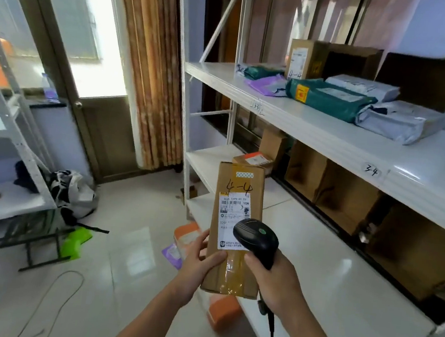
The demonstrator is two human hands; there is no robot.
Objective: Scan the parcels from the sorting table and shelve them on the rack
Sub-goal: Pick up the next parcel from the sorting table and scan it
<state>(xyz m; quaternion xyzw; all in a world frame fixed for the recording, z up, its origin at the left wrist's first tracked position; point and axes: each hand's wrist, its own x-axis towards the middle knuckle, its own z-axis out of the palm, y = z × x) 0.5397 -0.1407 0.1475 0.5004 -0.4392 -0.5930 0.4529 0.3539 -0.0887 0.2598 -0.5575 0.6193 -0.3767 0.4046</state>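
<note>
A long brown cardboard parcel (237,186) marked "4-4" with a white shipping label stands upright in my left hand (200,259), gripped at its lower left side. My right hand (273,279) is closed on the handle of a black barcode scanner (256,236), whose head lies over the lower part of the label. A white metal rack (316,128) stands to the right. Its upper shelf carries a brown box also marked "4-4" (305,59), a green mailer bag (330,98), a purple bag (263,84) and grey bags (396,120).
The lower shelf (329,262) has cardboard boxes along its back. Orange parcels (224,312) and a purple bag (171,253) lie on the tiled floor beside the rack. A second white rack (6,200) stands at left, with a black-and-white bag (70,193) and a cable on the floor.
</note>
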